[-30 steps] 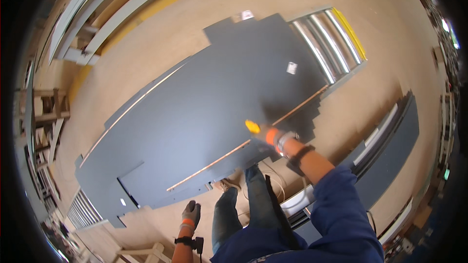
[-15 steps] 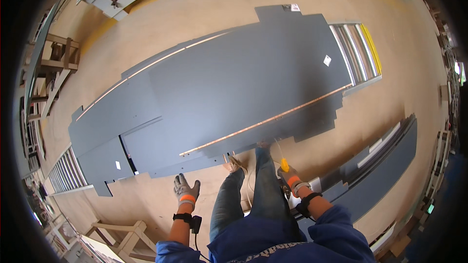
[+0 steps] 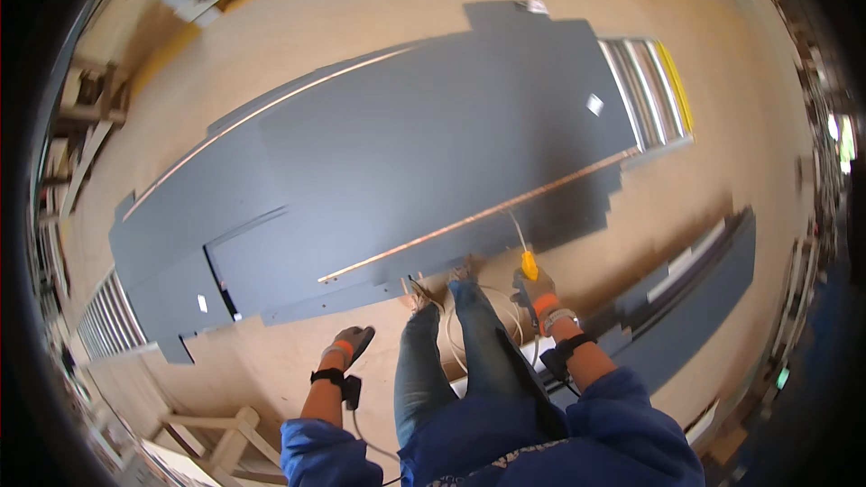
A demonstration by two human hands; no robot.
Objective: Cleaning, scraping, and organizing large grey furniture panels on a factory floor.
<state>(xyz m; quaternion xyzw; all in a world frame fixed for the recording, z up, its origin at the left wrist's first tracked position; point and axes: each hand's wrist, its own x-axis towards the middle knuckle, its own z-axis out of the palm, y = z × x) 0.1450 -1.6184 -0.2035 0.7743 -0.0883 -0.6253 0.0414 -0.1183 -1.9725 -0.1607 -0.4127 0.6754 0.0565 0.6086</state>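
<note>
My right hand (image 3: pixel 538 290), in a grey and orange glove, is closed round a yellow-handled tool (image 3: pixel 529 264). A thin pale line runs from the tool's far end over the dark grey panel; the exact kind of tool I cannot make out. My left hand (image 3: pixel 354 343), gloved alike, hangs left of my legs with its fingers loosely stretched, a little blurred, and nothing in it. Ahead lie large dark grey panels (image 3: pixel 388 144), stacked flat. A long copper-coloured strip (image 3: pixel 478 216) crosses them near my side, and another pale strip (image 3: pixel 262 126) runs along the far side.
Roller sections (image 3: pixel 645 95) show at the right and left ends of the stack. A pale hose or cord (image 3: pixel 448 334) loops round my feet. More dark panels (image 3: pixel 695 307) lie at right. A wooden trestle (image 3: pixel 221 442) stands at lower left; racks line the far left.
My right hand has moved forward with the yellow tool. My left hand has turned inward and moved slightly nearer me. The whole view has shifted a little.
</note>
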